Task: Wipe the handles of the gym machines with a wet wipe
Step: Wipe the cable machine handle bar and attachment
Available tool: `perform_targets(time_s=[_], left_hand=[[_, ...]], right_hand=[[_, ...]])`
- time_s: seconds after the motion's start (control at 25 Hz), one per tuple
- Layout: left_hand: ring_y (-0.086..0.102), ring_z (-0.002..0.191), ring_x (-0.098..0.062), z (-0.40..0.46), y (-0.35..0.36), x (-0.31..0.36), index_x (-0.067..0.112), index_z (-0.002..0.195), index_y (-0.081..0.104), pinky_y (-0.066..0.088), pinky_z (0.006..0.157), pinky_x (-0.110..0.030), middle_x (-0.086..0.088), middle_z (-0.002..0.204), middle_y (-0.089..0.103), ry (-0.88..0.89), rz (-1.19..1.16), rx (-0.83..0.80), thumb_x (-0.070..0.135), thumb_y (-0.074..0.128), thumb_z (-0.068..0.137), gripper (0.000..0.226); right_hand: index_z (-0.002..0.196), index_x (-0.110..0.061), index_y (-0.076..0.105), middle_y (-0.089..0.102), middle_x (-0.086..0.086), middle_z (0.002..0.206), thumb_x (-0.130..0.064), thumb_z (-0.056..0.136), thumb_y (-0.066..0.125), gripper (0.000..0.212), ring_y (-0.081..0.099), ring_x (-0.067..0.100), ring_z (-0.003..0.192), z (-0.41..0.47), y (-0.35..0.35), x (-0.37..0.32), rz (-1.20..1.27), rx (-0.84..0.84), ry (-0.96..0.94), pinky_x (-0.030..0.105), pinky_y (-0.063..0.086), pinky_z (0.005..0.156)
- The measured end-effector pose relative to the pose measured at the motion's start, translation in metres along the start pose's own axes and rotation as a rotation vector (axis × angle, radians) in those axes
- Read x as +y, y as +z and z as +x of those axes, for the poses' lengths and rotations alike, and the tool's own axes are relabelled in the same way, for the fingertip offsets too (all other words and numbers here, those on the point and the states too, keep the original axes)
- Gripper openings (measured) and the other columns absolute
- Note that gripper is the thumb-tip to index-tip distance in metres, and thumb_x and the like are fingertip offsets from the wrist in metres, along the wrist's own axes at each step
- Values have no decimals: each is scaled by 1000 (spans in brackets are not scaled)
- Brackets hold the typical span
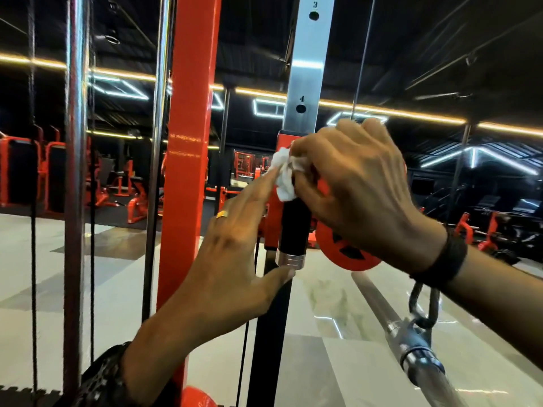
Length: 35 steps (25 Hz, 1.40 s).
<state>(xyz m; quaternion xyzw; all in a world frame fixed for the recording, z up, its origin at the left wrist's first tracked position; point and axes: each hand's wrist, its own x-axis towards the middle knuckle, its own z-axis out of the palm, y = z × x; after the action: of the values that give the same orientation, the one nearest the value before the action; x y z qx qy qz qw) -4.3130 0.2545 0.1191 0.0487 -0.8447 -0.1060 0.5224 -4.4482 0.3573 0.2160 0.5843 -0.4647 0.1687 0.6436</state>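
Note:
A black handle (294, 227) with a silver end cap stands upright on the red carriage (271, 218) of a cable machine. A crumpled white wet wipe (284, 176) is wrapped over the handle's top. My right hand (357, 190) grips the wipe and the top of the handle from the right. My left hand (235, 245) reaches up from below with straight fingers: its fingertips touch the wipe and its thumb lies under the silver cap.
The carriage rides a silver numbered post (307, 74) beside a red upright (188, 142). A red pulley (345, 254) sits behind my right wrist. A chrome bar (411, 345) hangs on a carabiner (423, 306) at lower right. Steel guide rods (75, 171) and cables stand left.

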Motion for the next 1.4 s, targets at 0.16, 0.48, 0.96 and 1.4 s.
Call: perform_targets(time_s=[0.16,0.48,0.96,1.4], left_hand=[[17,147,3,1,0,-4,29,158,14,23,118,-29,18,161,22,4,3,47,48,72,77,101],[17,146,7,2,5,-3,37,157,12,19,115,-20,34,156,17,29,17,57,43,76,72,106],[19,149,-6,4,4,-5,32,158,14,28,118,-47,17,162,21,53,87,43,44,76,71,108],[21,149,-11,3,3,-8,39,155,23,29,116,-52,18,163,17,16,99,25,52,76,68,103]], right_hand=[[96,-6,65,57,8,72,-20,94,60,15,40,19,63,-51,0,-37,139,-145,-82,34,22,65],[96,-2,66,61,13,79,-22,97,52,25,55,29,70,-17,5,8,172,59,61,43,43,66],[93,-1,68,64,8,78,-10,88,65,11,54,18,70,-52,19,-4,408,167,211,34,45,63],[93,-7,65,54,-10,80,-8,86,66,7,46,-1,65,-68,24,-19,601,167,394,10,39,62]])
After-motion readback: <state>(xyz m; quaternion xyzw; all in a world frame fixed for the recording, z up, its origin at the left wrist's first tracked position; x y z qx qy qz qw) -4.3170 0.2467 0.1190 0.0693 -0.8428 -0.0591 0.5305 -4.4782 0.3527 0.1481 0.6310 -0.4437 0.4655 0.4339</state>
